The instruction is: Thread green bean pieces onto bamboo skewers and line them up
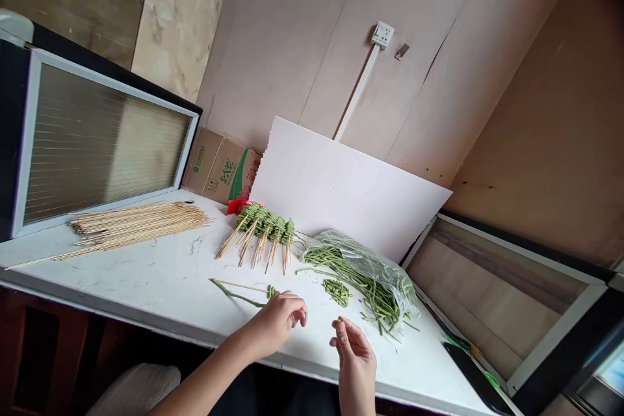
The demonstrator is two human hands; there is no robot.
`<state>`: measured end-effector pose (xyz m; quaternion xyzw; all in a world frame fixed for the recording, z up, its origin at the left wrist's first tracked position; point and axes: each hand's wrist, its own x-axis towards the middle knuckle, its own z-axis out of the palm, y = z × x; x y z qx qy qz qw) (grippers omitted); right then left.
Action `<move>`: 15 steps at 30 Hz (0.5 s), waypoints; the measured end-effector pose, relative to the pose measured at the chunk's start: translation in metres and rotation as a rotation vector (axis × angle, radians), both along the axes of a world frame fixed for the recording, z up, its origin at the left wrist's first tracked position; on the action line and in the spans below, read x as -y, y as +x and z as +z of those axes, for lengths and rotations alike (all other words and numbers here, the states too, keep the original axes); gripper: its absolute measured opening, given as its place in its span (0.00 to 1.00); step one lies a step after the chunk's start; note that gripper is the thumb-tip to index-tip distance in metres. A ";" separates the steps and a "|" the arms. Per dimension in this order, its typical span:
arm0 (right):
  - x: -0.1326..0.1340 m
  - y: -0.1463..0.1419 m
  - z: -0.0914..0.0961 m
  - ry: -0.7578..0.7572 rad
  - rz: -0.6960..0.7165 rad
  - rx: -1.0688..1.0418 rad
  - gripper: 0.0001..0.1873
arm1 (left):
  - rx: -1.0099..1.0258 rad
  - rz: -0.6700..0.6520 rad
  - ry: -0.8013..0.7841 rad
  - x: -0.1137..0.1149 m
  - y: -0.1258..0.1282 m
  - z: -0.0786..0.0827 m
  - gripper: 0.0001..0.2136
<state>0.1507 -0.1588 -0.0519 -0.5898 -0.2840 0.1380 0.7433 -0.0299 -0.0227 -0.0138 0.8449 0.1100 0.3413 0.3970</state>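
My left hand [281,320] is over the front of the white table, its fingers curled inward; whatever they may hold is hidden. Just beyond it lie a thin bamboo skewer [238,284] with green pieces [271,290] at its right end and a long green bean [241,297], both partly covered by that hand. To the right, my right hand [355,346] is raised with thumb and forefinger pinched together, and anything between the tips is too small to name. A small pile of cut bean pieces [337,292] sits beyond my right hand.
Long green beans [336,260] spill from a clear plastic bag [375,266]. Finished bean skewers [266,224] are stacked behind, beside a cardboard box [214,166]. Many bare skewers [141,226] lie at left. A white board [341,182] leans on the wall; a dark phone-like slab [475,378] lies at right.
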 end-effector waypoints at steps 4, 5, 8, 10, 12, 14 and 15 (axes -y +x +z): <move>0.005 0.034 -0.005 -0.115 -0.146 -0.003 0.35 | -0.054 0.128 0.159 -0.013 0.007 -0.025 0.15; 0.005 0.043 -0.004 -0.142 -0.179 0.006 0.36 | -0.062 0.151 0.181 -0.016 0.009 -0.031 0.15; 0.002 0.072 0.001 -0.221 -0.212 0.047 0.38 | -0.060 0.183 0.203 -0.023 0.013 -0.047 0.14; -0.007 0.092 0.005 -0.266 -0.203 0.105 0.38 | -0.041 0.188 0.194 -0.027 0.014 -0.054 0.14; -0.020 0.111 0.008 -0.305 -0.172 0.193 0.37 | -0.026 0.186 0.177 -0.028 0.014 -0.057 0.13; -0.034 0.129 0.011 -0.339 -0.177 0.303 0.34 | -0.011 0.190 0.161 -0.026 0.013 -0.056 0.14; -0.041 0.138 0.011 -0.373 -0.176 0.352 0.33 | -0.003 0.199 0.157 -0.025 0.012 -0.055 0.14</move>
